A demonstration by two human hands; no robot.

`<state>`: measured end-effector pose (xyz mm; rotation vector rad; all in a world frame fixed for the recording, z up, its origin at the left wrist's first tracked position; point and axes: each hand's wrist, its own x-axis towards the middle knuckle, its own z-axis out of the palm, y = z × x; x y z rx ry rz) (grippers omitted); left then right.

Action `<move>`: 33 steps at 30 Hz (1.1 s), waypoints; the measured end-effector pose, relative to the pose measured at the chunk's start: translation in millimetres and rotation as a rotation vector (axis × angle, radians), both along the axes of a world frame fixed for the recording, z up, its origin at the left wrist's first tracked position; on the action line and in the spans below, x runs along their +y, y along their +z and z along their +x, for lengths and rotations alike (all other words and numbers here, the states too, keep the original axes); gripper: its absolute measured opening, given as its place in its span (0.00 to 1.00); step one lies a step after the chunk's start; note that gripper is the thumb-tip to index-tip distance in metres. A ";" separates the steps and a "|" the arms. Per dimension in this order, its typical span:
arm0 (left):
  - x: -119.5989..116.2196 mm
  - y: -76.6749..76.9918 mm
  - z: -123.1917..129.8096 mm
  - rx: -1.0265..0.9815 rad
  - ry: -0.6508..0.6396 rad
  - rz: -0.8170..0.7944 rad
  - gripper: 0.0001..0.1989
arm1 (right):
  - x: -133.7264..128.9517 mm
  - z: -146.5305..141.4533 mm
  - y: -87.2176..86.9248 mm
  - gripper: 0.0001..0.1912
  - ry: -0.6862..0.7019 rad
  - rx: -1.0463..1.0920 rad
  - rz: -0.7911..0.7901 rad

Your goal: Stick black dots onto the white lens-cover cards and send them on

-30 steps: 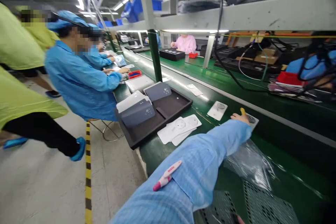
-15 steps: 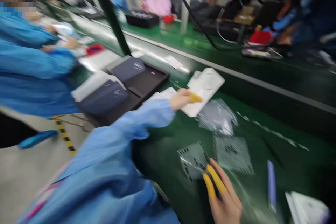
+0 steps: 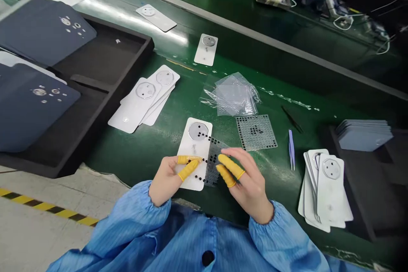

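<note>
A clear sheet with black dots (image 3: 214, 162) is tilted over the right part of a white panel (image 3: 187, 146), which carries a round grey disc at its top. My left hand (image 3: 170, 177), in yellow finger cots, pinches the sheet's left side between thumb and forefinger above the panel. My right hand (image 3: 247, 180) is at the sheet's right side, thumb and forefinger slightly apart, with nothing visible between them. Whether its fingertips touch the sheet I cannot tell. A second dotted sheet (image 3: 256, 132) lies flat behind my right hand, beside a pile of crumpled clear film (image 3: 236, 93).
Stacked white panels lie at left (image 3: 132, 108) and right (image 3: 331, 191). A black tray (image 3: 127, 66) with dark blue-grey panels stands left; another dark tray (image 3: 360, 216) stands right. Purple tweezers (image 3: 291, 148) and black tweezers (image 3: 292, 119) lie right of centre. More panels (image 3: 206, 50) lie farther back.
My view has swung right and down. My left hand has come back from a white panel farther off and now pinches the dotted sheet. A white panel now lies before me.
</note>
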<state>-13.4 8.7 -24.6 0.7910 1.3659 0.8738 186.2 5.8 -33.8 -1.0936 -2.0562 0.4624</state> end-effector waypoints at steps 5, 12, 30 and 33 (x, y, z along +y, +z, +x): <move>-8.5 -8.1 1.2 -0.120 -0.049 -0.066 0.17 | 3.2 -18.6 -7.5 0.17 0.144 -0.003 -0.046; -11.0 -15.7 4.5 0.073 -0.020 0.124 0.12 | -0.7 -28.1 -23.7 0.23 0.125 0.031 -0.066; -18.5 -35.6 -18.7 0.496 -0.141 0.290 0.12 | 4.0 -39.8 -37.8 0.10 -0.109 0.358 -0.404; -21.7 -30.5 -33.1 0.472 -0.154 0.220 0.15 | 4.0 -38.0 -38.7 0.10 -0.136 0.372 -0.390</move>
